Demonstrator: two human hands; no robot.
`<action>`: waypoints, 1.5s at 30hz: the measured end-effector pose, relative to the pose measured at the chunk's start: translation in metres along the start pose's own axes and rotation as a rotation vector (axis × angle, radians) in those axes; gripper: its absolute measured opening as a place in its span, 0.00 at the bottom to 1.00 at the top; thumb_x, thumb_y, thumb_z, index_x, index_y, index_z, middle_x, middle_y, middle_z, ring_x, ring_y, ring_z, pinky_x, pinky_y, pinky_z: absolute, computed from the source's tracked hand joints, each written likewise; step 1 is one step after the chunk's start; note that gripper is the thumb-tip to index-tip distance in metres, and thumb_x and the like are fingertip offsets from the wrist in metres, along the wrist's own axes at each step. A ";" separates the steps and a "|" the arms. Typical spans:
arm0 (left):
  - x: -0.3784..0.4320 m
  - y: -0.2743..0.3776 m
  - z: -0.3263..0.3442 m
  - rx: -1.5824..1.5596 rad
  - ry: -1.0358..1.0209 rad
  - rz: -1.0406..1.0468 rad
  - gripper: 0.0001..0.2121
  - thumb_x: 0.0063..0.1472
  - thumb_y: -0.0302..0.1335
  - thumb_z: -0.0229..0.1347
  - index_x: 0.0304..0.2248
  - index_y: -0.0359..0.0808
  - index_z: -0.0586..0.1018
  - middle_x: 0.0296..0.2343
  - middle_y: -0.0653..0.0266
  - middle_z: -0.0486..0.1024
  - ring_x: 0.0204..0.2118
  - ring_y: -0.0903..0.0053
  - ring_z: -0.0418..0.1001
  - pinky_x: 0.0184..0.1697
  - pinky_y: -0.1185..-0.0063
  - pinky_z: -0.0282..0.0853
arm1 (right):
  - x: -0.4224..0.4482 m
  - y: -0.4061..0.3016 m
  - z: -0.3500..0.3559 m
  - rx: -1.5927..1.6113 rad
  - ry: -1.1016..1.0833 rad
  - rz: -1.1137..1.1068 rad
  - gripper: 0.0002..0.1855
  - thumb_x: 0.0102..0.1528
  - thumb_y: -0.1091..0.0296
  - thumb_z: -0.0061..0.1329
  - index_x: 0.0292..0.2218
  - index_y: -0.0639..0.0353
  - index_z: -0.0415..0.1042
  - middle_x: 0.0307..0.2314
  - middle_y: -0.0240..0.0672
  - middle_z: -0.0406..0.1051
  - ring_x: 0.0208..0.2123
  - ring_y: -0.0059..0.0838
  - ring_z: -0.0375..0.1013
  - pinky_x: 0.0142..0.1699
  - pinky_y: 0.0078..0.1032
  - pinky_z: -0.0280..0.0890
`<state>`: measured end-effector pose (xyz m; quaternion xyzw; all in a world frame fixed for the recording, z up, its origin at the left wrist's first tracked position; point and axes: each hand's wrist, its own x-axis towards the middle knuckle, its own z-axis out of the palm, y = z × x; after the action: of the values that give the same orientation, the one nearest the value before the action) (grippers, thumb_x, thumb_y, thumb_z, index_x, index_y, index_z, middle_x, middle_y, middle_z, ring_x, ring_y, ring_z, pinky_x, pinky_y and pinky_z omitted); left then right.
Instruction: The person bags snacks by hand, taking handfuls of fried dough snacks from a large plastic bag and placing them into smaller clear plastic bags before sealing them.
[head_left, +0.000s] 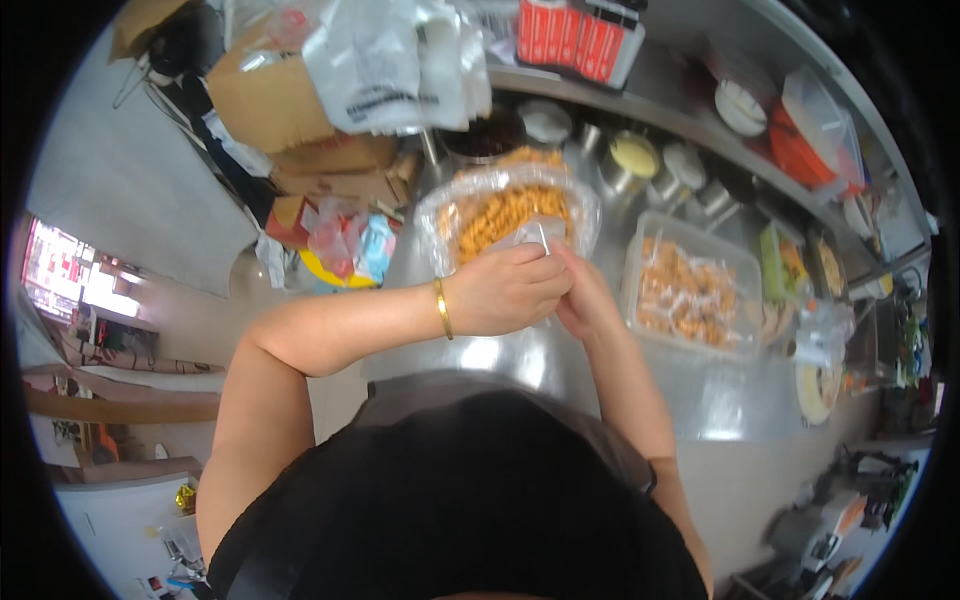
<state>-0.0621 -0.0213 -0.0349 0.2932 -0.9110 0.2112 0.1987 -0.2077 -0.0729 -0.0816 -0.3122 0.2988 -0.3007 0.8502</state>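
Observation:
My left hand (506, 289), with a gold bangle at its wrist, and my right hand (589, 292) meet in front of me. Between their fingers is the edge of a small clear plastic bag (541, 229). Just beyond them stands a bowl lined with clear plastic film (431, 225), heaped with orange-brown fried pieces (510, 214). A translucent plastic bin (750, 292) to the right holds many small bagged portions of similar brown food (686, 292). What lies inside the small bag is hidden by my hands.
The steel table (720, 397) carries metal pots, one with a pale yellow content (634, 156), along its back. Cardboard boxes (262, 97) and white plastic bags (367, 67) are piled at the back left. A steel shelf (675, 112) overhangs the back. A plate (817, 394) sits near the right edge.

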 end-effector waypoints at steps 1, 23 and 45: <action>-0.005 0.011 -0.002 -0.004 -0.016 0.020 0.05 0.45 0.28 0.49 0.23 0.37 0.71 0.24 0.68 0.66 0.34 0.75 0.64 0.37 0.79 0.61 | 0.000 0.007 -0.005 -0.082 -0.041 0.018 0.15 0.54 0.64 0.42 0.38 0.67 0.67 0.32 0.36 0.70 0.34 0.21 0.69 0.36 0.21 0.64; -0.082 0.047 0.017 -1.153 0.013 -1.248 0.05 0.48 0.26 0.58 0.21 0.32 0.77 0.16 0.72 0.71 0.19 0.91 0.64 0.21 0.88 0.60 | -0.041 0.045 0.004 -1.141 0.303 -0.371 0.10 0.43 0.65 0.55 0.24 0.62 0.71 0.18 0.31 0.69 0.22 0.21 0.67 0.30 0.21 0.62; -0.132 0.047 0.034 -1.720 0.383 -1.691 0.04 0.52 0.24 0.55 0.25 0.33 0.74 0.23 0.70 0.72 0.25 0.85 0.70 0.30 0.85 0.69 | -0.033 0.083 -0.100 -1.704 0.442 -0.176 0.09 0.47 0.70 0.43 0.27 0.66 0.70 0.23 0.50 0.70 0.28 0.43 0.71 0.35 0.34 0.64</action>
<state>-0.0001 0.0560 -0.1398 0.5305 -0.2320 -0.6164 0.5337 -0.2716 -0.0329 -0.1928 -0.7962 0.5537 -0.0936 0.2252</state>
